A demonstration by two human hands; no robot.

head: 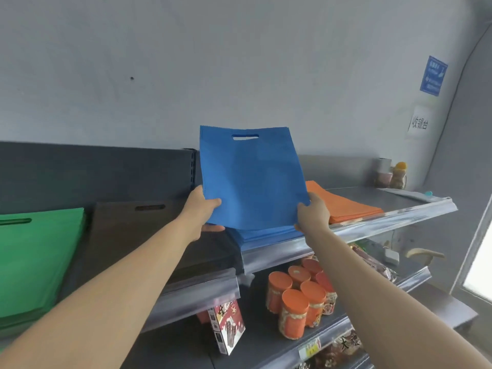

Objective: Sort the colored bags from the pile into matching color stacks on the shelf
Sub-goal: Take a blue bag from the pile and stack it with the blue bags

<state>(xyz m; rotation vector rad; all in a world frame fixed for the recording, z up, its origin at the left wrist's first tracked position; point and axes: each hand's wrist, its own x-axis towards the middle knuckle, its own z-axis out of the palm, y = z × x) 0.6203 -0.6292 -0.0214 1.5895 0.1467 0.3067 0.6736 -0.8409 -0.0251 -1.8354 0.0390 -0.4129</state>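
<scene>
Clamped on blue bag's (pixel 253 177) lower corners: left hand (pixel 201 209) at 7 o'clock, right hand (pixel 312 213) at 5. Held upright just above blue stack (pixel 266 235); orange stack (pixel 343 206) at 3 o'clock.

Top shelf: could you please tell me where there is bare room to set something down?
Bare shelf lies between the orange stack and the jars at the right end. Leftward it is crowded: blue stack, brown stack and green stack side by side.
</scene>
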